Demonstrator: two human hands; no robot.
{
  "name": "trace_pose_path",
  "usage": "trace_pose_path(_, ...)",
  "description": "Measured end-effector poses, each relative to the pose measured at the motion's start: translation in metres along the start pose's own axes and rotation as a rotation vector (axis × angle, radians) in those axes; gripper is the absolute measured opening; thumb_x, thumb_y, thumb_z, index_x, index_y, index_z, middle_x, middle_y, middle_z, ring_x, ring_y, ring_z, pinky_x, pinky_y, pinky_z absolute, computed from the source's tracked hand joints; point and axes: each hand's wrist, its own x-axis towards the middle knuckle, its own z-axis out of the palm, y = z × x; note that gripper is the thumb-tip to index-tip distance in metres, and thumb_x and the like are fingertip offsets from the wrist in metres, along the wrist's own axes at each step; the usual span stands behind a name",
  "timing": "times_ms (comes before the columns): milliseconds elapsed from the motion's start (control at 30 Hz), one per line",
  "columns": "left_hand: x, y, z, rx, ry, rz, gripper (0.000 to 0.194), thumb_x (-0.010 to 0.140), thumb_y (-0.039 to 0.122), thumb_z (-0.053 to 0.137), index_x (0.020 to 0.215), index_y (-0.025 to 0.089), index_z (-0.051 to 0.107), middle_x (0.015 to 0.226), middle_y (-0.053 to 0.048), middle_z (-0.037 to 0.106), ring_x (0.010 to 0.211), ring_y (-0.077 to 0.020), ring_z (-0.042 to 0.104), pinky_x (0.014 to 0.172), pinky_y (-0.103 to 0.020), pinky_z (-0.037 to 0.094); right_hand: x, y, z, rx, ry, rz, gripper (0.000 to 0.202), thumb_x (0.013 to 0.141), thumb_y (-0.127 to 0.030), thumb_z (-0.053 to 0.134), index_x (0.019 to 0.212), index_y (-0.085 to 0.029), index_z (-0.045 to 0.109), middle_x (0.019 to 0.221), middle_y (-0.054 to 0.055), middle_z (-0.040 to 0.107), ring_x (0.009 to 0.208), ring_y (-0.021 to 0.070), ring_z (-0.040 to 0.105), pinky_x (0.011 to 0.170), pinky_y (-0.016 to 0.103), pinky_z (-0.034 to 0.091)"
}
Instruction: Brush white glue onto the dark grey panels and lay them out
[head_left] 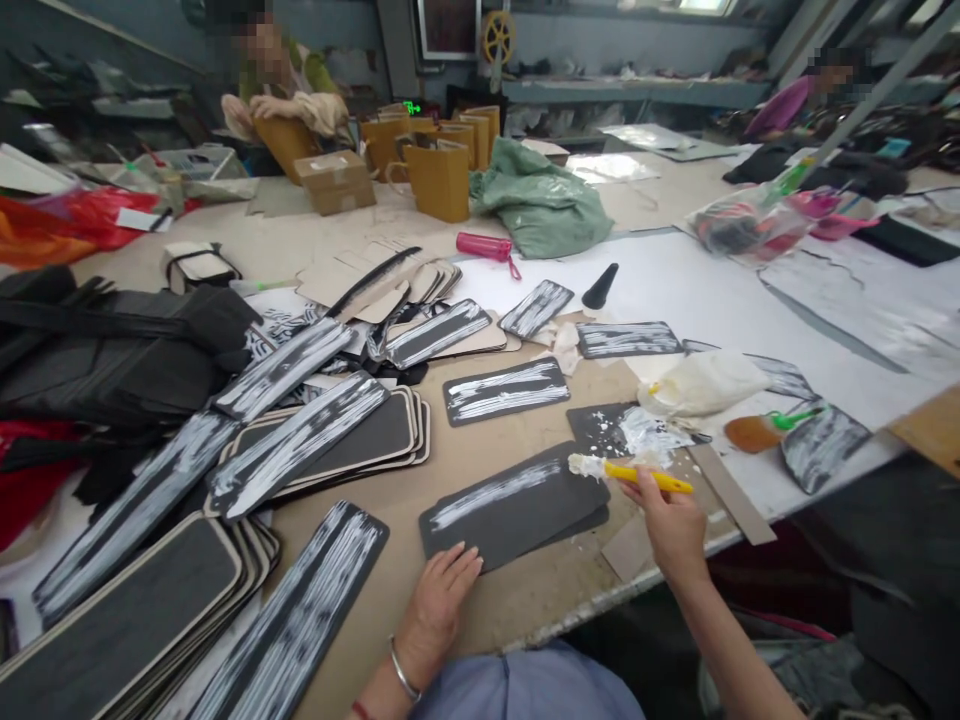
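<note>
My right hand [675,525] grips the yellow handle of a glue brush [649,477], whose pale, caked bristles sit at the right end of a dark rounded panel [510,530]. One white glue streak runs along the panel's upper part. Lying flat with fingers stretched out, my left hand [442,595] rests on the panel's lower left edge. Another dark panel shows partly beneath it. Just beyond the brush, a dark sheet carries a heap of white glue [651,432]. Glue-streaked panels surround this spot, including one panel [507,390] behind and a long panel [300,620] at lower left.
Stacked light-edged panels [142,610] fill the left side, near dark fabric [112,350]. A whitish plastic bag [705,383] and an orange-brown brush [752,433] lie at right. Farther back are a pink cylinder [484,246], a green bag [544,200] and a person handling a mustard-coloured bag [287,150].
</note>
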Motion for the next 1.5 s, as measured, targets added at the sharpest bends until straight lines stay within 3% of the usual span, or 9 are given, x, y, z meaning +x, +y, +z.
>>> trace_pose_path(233, 0.019, 0.001, 0.000, -0.068, 0.030, 0.133, 0.042, 0.085, 0.005, 0.029, 0.120, 0.018, 0.046, 0.110, -0.009, 0.063, 0.117, -0.0166, 0.047, 0.095, -0.041, 0.042, -0.012, -0.019, -0.027, 0.269, 0.080, 0.088, 0.045, 0.060, -0.046, 0.073, 0.085, -0.011, 0.062, 0.078, 0.005, 0.067, 0.068, 0.0182, 0.066, 0.071, 0.030, 0.056)
trace_pose_path(433, 0.019, 0.007, 0.025, 0.070, -0.041, 0.079, 0.039, 0.083, 0.003, 0.031, 0.110, 0.018, 0.054, 0.109, -0.008, 0.063, 0.111, -0.0193, 0.052, 0.090, -0.045, 0.046, -0.018, -0.013, -0.027, -0.208, 0.027, -0.204, 0.040, 0.074, -0.051, 0.056, 0.090, -0.015, 0.063, 0.087, 0.009, 0.066, 0.076, 0.0229, 0.064, 0.077, 0.040, 0.051)
trace_pose_path(600, 0.017, 0.009, 0.030, 0.105, 0.011, 0.087, 0.037, 0.084, 0.003, 0.031, 0.105, 0.017, 0.057, 0.109, -0.008, 0.063, 0.110, -0.0201, 0.052, 0.089, -0.044, 0.047, -0.026, 0.001, 0.002, -0.456, -0.129, -0.679, 0.028, 0.084, -0.039, 0.046, 0.094, -0.019, 0.063, 0.090, 0.009, 0.066, 0.087, 0.0215, 0.061, 0.082, 0.038, 0.048)
trace_pose_path(733, 0.017, 0.009, 0.028, 0.126, 0.058, 0.089, 0.037, 0.084, 0.005, 0.030, 0.104, 0.018, 0.058, 0.108, -0.007, 0.063, 0.110, -0.0184, 0.052, 0.089, -0.042, 0.047, -0.071, 0.009, 0.042, -0.400, -0.354, -0.873, 0.021, 0.086, -0.021, 0.046, 0.101, -0.020, 0.061, 0.094, 0.009, 0.065, 0.090, 0.0193, 0.060, 0.081, 0.034, 0.050)
trace_pose_path(933, 0.016, 0.010, 0.031, 0.115, 0.109, 0.082, 0.039, 0.083, 0.005, 0.031, 0.108, 0.021, 0.056, 0.107, -0.004, 0.064, 0.111, -0.0163, 0.051, 0.092, -0.040, 0.046, -0.116, -0.013, 0.063, -0.180, -0.625, -0.650, 0.023, 0.086, -0.018, 0.043, 0.104, -0.021, 0.058, 0.097, 0.007, 0.064, 0.092, 0.0165, 0.059, 0.081, 0.030, 0.050)
trace_pose_path(1100, 0.025, 0.014, 0.036, 0.141, 0.153, 0.076, 0.049, 0.073, -0.003, 0.030, 0.107, 0.020, 0.058, 0.108, -0.004, 0.063, 0.110, -0.0155, 0.052, 0.091, -0.034, 0.047, -0.033, -0.019, 0.010, -0.150, -0.252, -0.336, 0.024, 0.083, -0.036, 0.050, 0.095, -0.018, 0.060, 0.096, 0.008, 0.063, 0.085, 0.0197, 0.061, 0.077, 0.035, 0.050)
trace_pose_path(1233, 0.031, 0.013, 0.037, 0.155, 0.177, 0.097, 0.052, 0.070, -0.004, 0.030, 0.104, 0.021, 0.059, 0.107, -0.002, 0.064, 0.105, -0.0156, 0.055, 0.086, -0.031, 0.049, 0.057, -0.004, -0.045, -0.290, 0.088, -0.342, 0.037, 0.080, -0.048, 0.048, 0.094, -0.016, 0.059, 0.093, 0.010, 0.063, 0.076, 0.0211, 0.062, 0.074, 0.037, 0.049)
trace_pose_path(1333, 0.031, 0.009, 0.036, 0.170, 0.159, 0.144, 0.054, 0.068, -0.003, 0.030, 0.106, 0.023, 0.058, 0.106, -0.001, 0.065, 0.104, -0.0143, 0.056, 0.086, -0.028, 0.049, 0.104, 0.013, -0.062, -0.447, 0.113, -0.478, 0.042, 0.081, -0.052, 0.042, 0.091, -0.016, 0.060, 0.090, 0.010, 0.065, 0.080, 0.0224, 0.061, 0.077, 0.038, 0.047)
trace_pose_path(1500, 0.029, 0.004, 0.032, 0.231, 0.044, 0.193, 0.049, 0.070, 0.003, 0.035, 0.108, 0.023, 0.058, 0.108, -0.002, 0.065, 0.104, -0.0155, 0.057, 0.086, -0.026, 0.049, 0.141, 0.035, -0.048, -0.502, 0.026, -0.587, 0.046, 0.080, -0.055, 0.039, 0.088, -0.015, 0.061, 0.089, 0.012, 0.065, 0.084, 0.0243, 0.060, 0.079, 0.040, 0.046)
